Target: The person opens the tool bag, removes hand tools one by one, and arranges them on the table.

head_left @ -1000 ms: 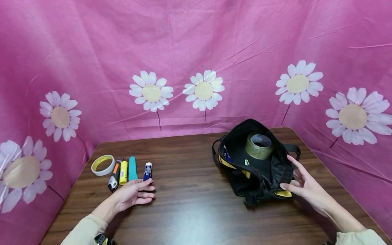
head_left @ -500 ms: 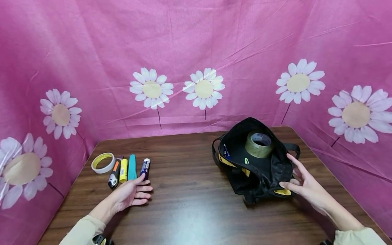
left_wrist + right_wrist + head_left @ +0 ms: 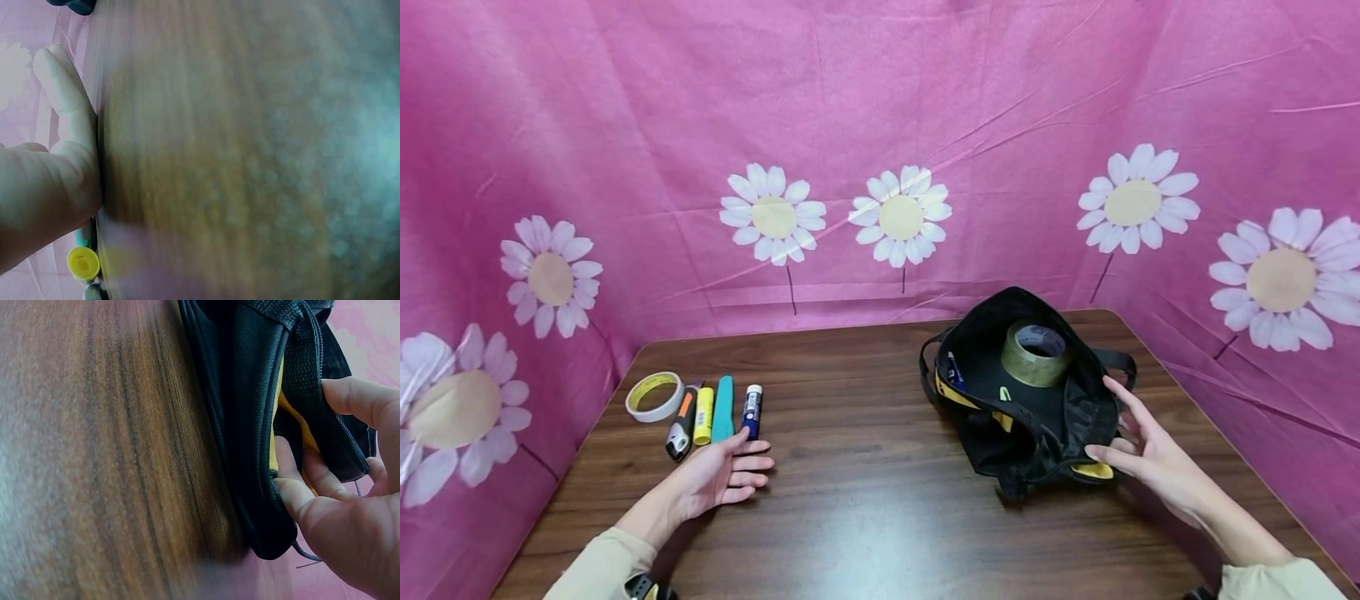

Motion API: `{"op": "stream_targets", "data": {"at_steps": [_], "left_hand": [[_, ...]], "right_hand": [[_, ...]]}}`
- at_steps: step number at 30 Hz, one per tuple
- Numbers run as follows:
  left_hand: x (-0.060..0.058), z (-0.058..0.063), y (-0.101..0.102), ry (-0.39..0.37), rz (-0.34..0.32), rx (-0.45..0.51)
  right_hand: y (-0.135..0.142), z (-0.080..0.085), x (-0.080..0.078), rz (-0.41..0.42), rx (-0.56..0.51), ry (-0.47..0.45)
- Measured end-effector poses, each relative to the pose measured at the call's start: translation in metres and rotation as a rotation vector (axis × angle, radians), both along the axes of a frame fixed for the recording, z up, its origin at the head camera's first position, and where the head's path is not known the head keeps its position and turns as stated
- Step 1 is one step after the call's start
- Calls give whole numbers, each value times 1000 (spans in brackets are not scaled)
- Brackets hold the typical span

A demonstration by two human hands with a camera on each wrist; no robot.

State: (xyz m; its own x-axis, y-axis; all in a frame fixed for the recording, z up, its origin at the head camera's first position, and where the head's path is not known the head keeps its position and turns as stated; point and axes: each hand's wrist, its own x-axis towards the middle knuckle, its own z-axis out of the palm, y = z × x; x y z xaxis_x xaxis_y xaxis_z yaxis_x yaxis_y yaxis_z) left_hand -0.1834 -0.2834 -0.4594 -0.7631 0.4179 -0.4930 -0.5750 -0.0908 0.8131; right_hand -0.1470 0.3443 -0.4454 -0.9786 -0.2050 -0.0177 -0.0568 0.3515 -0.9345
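Observation:
A blue glue stick point(image 3: 751, 412) with a white cap lies on the wooden table, its lower end right at one fingertip of my left hand point(image 3: 718, 479). That hand's other fingers extend to the right, spread and relaxed. At the right, a black bag point(image 3: 985, 442) with yellow trim lies with its mouth wide, and my right hand point(image 3: 1157, 467) holds its near right edge. The right wrist view has the thumb and fingers gripping around the zippered fabric point(image 3: 265, 412). Inside the bag sit a roll of packing tape point(image 3: 1033, 367) and a blue item point(image 3: 955, 375).
Left of the glue stick lie a teal flat piece point(image 3: 723, 408), a yellow tube point(image 3: 703, 415), an orange and grey box cutter point(image 3: 682, 423) and a white tape roll point(image 3: 662, 412). Pink cloth point(image 3: 850, 83) with daisies walls the table point(image 3: 850, 467) at back and sides.
The glue stick has shifted slightly left toward the teal piece. My left fingers have loosened from it and spread a little. The right hand and bag stay put.

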Motion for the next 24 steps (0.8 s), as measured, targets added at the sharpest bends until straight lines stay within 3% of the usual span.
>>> {"op": "stream_targets", "data": {"at_steps": [7,11,17,24], "left_hand": [[0,0,1,-3,-5,-3],[0,9,3,10,-48,-19],[-12,43,29,113,-164,-84],[-41,94,97,243,-290,-67]], "right_hand": [[1,-1,0,-4,-3,1],[0,-2,0,5,6,23],[-1,-5,0,13,-48,44],[-2,-8,0,32,-81,74]]}}
